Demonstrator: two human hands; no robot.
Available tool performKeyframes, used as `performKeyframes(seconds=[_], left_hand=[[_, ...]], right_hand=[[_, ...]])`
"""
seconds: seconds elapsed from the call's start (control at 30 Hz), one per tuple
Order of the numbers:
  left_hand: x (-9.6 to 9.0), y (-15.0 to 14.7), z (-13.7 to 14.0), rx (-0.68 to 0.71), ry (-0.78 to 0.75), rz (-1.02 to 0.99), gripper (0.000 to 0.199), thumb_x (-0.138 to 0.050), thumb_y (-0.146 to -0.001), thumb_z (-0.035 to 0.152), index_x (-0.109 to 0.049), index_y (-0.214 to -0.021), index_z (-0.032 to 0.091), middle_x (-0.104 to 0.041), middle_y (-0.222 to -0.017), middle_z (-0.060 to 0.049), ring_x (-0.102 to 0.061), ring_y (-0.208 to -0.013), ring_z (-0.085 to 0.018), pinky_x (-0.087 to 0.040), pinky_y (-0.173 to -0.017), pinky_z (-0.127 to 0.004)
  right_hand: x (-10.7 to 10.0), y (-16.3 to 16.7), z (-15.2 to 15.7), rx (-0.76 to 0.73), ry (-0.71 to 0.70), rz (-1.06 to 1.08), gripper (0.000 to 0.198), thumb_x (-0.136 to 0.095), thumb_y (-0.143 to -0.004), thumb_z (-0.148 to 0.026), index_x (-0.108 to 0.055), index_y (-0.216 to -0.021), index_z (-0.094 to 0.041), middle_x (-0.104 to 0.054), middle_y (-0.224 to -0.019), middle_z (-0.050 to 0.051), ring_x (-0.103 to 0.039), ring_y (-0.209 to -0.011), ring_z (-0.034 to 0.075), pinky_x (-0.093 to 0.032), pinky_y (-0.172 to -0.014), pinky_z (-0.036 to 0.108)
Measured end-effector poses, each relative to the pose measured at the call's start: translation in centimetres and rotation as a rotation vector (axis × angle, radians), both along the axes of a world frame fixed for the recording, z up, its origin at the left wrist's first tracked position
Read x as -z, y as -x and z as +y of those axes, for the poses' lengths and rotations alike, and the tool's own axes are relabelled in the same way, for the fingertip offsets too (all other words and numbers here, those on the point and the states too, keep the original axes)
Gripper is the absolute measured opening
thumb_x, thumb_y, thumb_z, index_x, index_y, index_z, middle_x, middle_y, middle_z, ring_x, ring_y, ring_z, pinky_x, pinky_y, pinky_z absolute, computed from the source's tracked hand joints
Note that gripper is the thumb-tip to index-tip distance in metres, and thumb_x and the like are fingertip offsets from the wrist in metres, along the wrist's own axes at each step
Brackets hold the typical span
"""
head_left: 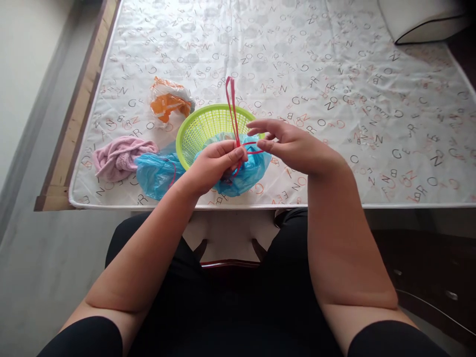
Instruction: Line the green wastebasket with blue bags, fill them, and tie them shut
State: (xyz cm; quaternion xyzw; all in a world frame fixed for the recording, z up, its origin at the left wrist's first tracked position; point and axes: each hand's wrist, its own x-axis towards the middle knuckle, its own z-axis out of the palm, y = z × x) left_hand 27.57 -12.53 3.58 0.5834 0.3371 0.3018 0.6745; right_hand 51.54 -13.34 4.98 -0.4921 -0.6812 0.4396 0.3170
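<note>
My left hand (226,156) pinches a thin red plastic string (233,106) whose long loop stands up above the fingers. Another part of that string runs sideways to my right hand (284,141), where thumb and finger are closed on it. Right below both hands lies a blue plastic bag (256,166), bunched against the rim of a green slotted basket (193,119). The left hand covers part of the bag, and how the string meets it is hidden.
Left of the basket rest a second blue bag (156,173) with red string and a pink cloth (122,156). Behind them is a crumpled orange and white plastic packet (169,101). A pale cushion-like object (427,22) sits at the far right of the letter-printed mattress (297,64).
</note>
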Motion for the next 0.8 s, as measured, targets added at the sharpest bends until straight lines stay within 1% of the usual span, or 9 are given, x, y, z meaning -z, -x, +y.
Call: performKeyframes(seconds=[0.1,0.17,0.23,0.33,0.43,0.53,0.6,0.7,0.8], left_hand=[[0.1,0.2,0.3,-0.013,0.018,-0.034,0.047,-0.082,-0.089,0.064,-0.068,-0.084,0.019,-0.046,-0.063,0.002,-0.04,-0.052,-0.009,-0.029,-0.045,-0.021],[0.3,0.0,0.3,-0.057,0.018,-0.04,0.044,-0.083,-0.089,0.061,-0.069,-0.087,0.019,-0.047,-0.063,0.002,-0.04,-0.051,-0.009,-0.029,-0.045,-0.021],[0.6,-0.2,0.4,-0.119,0.006,-0.03,0.039,-0.083,-0.09,0.056,-0.07,-0.09,0.02,-0.049,-0.065,0.002,-0.04,-0.051,-0.008,-0.03,-0.045,-0.021],[1.1,-0.5,0.4,-0.199,-0.015,0.01,0.032,-0.081,-0.094,0.05,-0.07,-0.093,0.019,-0.055,-0.068,0.002,-0.041,-0.051,-0.008,-0.032,-0.045,-0.02],[1.2,-0.7,0.5,-0.237,-0.035,0.015,0.029,-0.078,-0.098,0.046,-0.07,-0.093,0.019,-0.059,-0.069,0.001,-0.042,-0.051,-0.007,-0.033,-0.045,-0.02],[1.0,-0.8,0.5,-0.179,-0.047,-0.007,0.031,-0.078,-0.098,0.047,-0.069,-0.09,0.019,-0.06,-0.069,0.001,-0.044,-0.051,-0.007,-0.035,-0.046,-0.019],[0.8,-0.8,0.4,-0.103,-0.062,-0.024,0.035,-0.08,-0.096,0.05,-0.069,-0.088,0.018,-0.061,-0.069,0.0,-0.046,-0.053,-0.008,-0.036,-0.047,-0.02],[0.8,-0.7,0.3,-0.022,-0.093,-0.06,0.039,-0.081,-0.094,0.054,-0.069,-0.087,0.018,-0.062,-0.069,-0.001,-0.049,-0.056,-0.009,-0.038,-0.049,-0.02],[1.0,-0.7,0.3,-0.024,-0.103,-0.074,0.039,-0.081,-0.095,0.055,-0.068,-0.088,0.018,-0.062,-0.068,0.0,-0.049,-0.054,-0.009,-0.038,-0.049,-0.021]], right_hand=[[-0.1,0.4,-0.1,-0.035,-0.046,-0.108,0.039,-0.076,-0.096,-0.044,-0.076,-0.132,-0.029,-0.077,-0.118,0.005,-0.066,-0.098,0.023,-0.057,-0.09,0.041],[-0.5,1.1,-0.2,-0.008,-0.076,-0.161,0.026,-0.075,-0.096,-0.04,-0.081,-0.118,-0.028,-0.076,-0.102,0.004,-0.065,-0.091,0.022,-0.056,-0.087,0.041],[-1.0,1.5,-0.2,0.063,-0.144,-0.215,0.016,-0.073,-0.097,-0.036,-0.082,-0.105,-0.026,-0.074,-0.094,0.004,-0.065,-0.088,0.021,-0.055,-0.087,0.041],[-1.3,1.5,-0.2,0.127,-0.279,-0.317,0.015,-0.069,-0.099,-0.033,-0.08,-0.093,-0.025,-0.074,-0.097,0.006,-0.065,-0.098,0.025,-0.054,-0.097,0.047],[-0.8,1.4,-0.1,0.096,-0.35,-0.417,0.014,-0.067,-0.1,-0.032,-0.079,-0.097,-0.025,-0.074,-0.105,0.008,-0.064,-0.111,0.03,-0.051,-0.108,0.053],[-0.1,1.8,-0.1,0.061,-0.392,-0.446,0.023,-0.066,-0.101,-0.029,-0.077,-0.121,-0.027,-0.072,-0.128,0.01,-0.059,-0.128,0.033,-0.046,-0.117,0.056],[0.1,2.3,-0.2,0.025,-0.399,-0.442,0.029,-0.063,-0.103,-0.027,-0.074,-0.13,-0.029,-0.069,-0.139,0.009,-0.056,-0.135,0.033,-0.043,-0.12,0.056],[-0.2,3.0,-0.3,-0.029,-0.36,-0.439,0.022,-0.058,-0.106,-0.026,-0.078,-0.116,-0.028,-0.072,-0.131,0.008,-0.059,-0.129,0.031,-0.043,-0.118,0.053],[-0.7,3.2,-0.4,-0.043,-0.318,-0.432,0.021,-0.057,-0.106,-0.025,-0.077,-0.099,-0.025,-0.074,-0.114,0.008,-0.062,-0.118,0.028,-0.045,-0.11,0.049]])
